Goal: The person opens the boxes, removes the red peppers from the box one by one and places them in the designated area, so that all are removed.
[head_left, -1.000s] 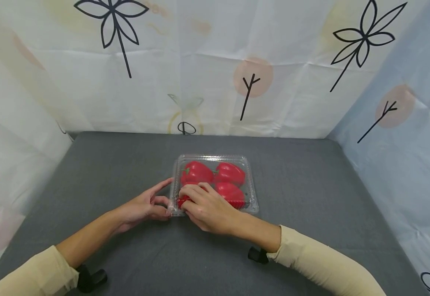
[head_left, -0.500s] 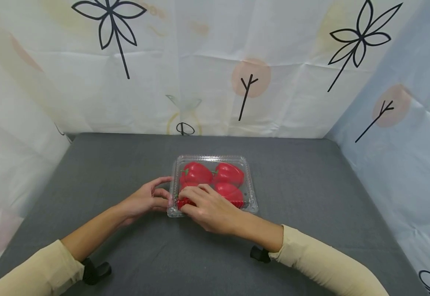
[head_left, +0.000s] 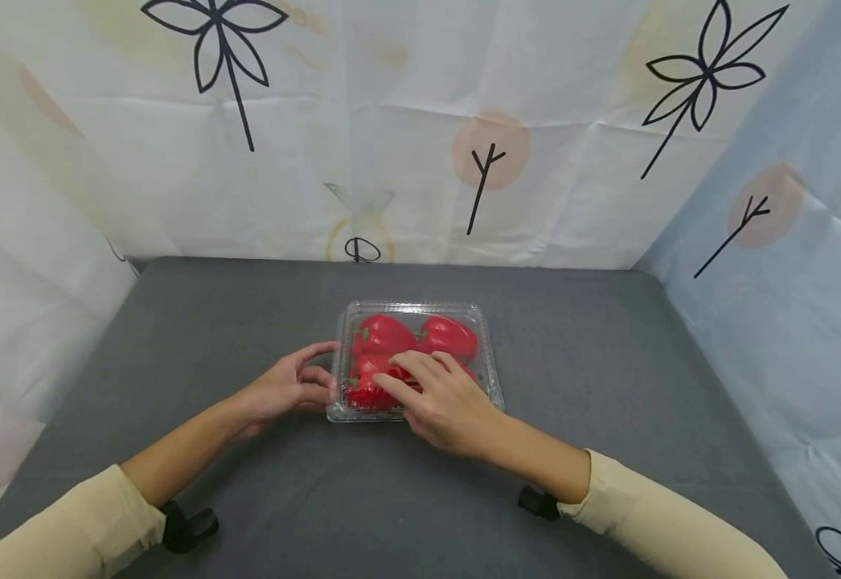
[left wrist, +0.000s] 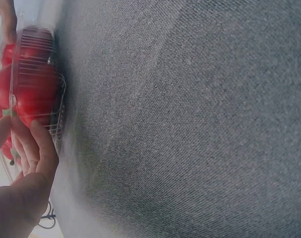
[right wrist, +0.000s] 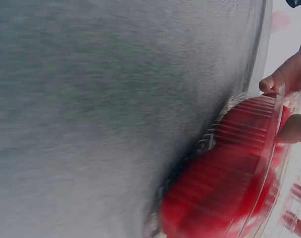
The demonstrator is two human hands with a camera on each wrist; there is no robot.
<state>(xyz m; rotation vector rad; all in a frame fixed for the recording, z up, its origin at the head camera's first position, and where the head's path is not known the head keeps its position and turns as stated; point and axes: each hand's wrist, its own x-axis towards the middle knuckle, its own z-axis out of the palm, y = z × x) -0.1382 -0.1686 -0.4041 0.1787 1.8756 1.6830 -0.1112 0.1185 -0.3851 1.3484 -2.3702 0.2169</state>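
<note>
A clear plastic clamshell box (head_left: 491, 366) with several red bell peppers (head_left: 384, 334) inside lies on the table, its lid down. My left hand (head_left: 276, 396) is at the box's left side, fingers spread and fingertips touching its edge; the left wrist view shows these fingers (left wrist: 41, 144) against the wall near the rim. Over the front of the lid is my right hand (head_left: 452, 408), its fingers loosely bent and apart, hiding much of the front right pepper. In the right wrist view, the right thumb (right wrist: 295, 130) is close to the lid's rim. Blur hides whether it touches.
Grey cloth covers the table (head_left: 594, 362), stretching out on both sides of the box. A patterned white curtain (head_left: 391, 145) hangs behind, with pale curtains at both sides. Black straps (head_left: 189, 527) sit at the wrists.
My right hand has slid to the right along the lid's front, its fingers now wider apart, uncovering the front left pepper. My left hand shifted slightly at the left edge, then stayed.
</note>
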